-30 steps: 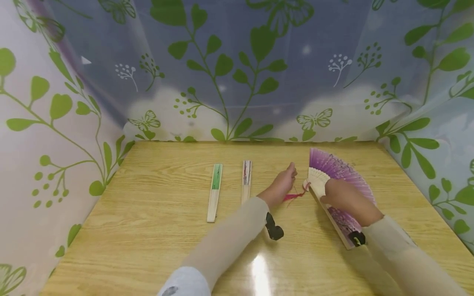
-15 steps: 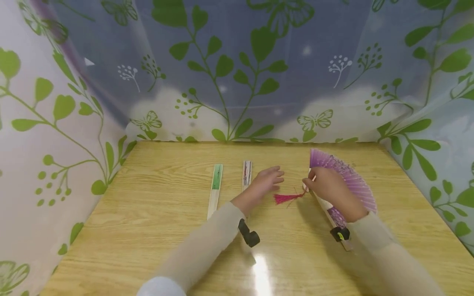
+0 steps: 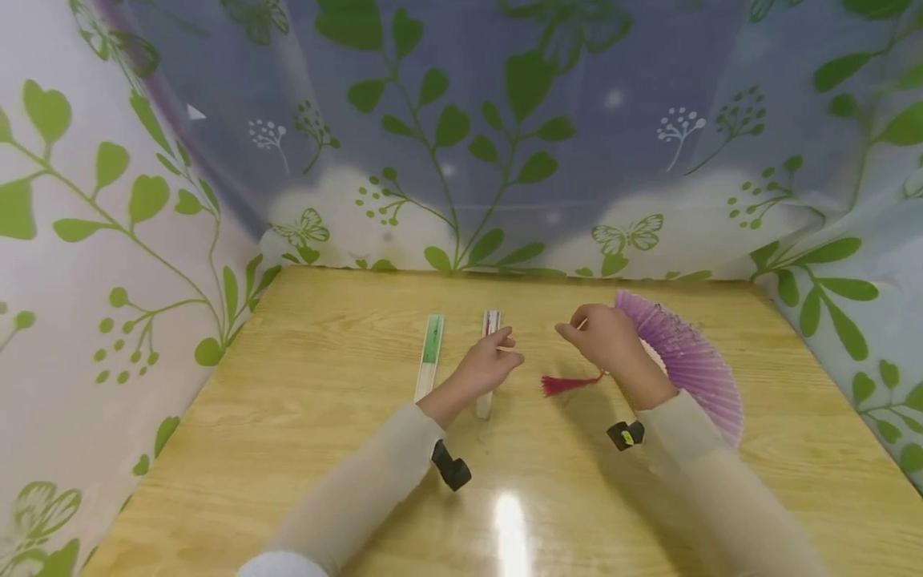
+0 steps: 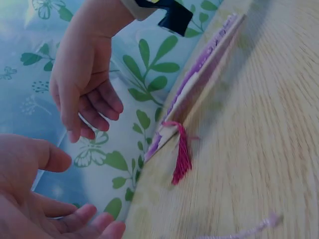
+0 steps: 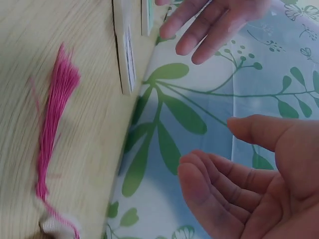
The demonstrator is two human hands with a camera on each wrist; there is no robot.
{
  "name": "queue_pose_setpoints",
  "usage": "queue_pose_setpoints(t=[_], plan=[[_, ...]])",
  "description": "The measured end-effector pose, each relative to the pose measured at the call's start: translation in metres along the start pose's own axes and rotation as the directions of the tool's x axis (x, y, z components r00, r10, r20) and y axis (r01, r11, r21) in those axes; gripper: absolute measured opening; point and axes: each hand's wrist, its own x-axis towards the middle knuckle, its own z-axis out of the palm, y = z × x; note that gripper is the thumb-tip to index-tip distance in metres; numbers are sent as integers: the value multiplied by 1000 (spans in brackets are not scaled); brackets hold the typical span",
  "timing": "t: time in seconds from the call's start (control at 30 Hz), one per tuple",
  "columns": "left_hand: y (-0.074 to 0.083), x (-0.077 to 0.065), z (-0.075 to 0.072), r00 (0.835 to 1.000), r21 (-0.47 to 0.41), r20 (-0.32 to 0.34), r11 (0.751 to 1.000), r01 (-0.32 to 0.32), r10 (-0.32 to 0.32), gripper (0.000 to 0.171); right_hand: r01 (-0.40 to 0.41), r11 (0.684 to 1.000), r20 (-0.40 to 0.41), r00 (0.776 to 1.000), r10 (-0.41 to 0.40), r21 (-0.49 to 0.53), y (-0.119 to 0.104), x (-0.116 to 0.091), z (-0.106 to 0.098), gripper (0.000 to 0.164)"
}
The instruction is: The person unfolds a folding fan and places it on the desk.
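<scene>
The purple fan [image 3: 695,353] is laid unfolded on the table [image 3: 324,344], partly covered by the right arm. The right hand [image 3: 609,336] is loosely curved, the left hand [image 3: 479,370] relaxed over the patterned folded fan [image 3: 485,405]; nothing is held by either. Spreading of the purple fan appears finished; for another to be handled, a pinch on its slats would be required.
</scene>
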Motion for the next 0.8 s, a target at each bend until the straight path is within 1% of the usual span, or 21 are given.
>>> queue_pose_setpoints(t=[0.07,0.17,0.33,0.47,0.57,0.7,0.8], plan=[[-3,-2,-2,1000,33,4,999,-13,13,64,-1,1000,0,1000,1,9,-3,4,4,37],[-8,-5,-4,1000,92,1,995,-30,30,67,-12,1000,21,1000,11,19,-8,11,12,39],[-17,-11,-6,998,187,-48,982,-29,39,67,-32,997,65,998,28,65,-16,22,24,39],[-21,-15,-7,997,249,-80,969,2,18,69,-39,994,93,995,30,97,-23,32,32,38],[-22,-16,-7,996,283,-93,959,26,0,73,-44,995,97,995,36,88,-26,40,41,37],[-27,-18,-7,992,346,-123,937,54,-12,75,-76,995,117,991,67,71,-28,52,56,36],[-32,-19,-7,990,419,-143,905,69,-10,74,-108,992,124,987,99,70,-30,57,66,35]])
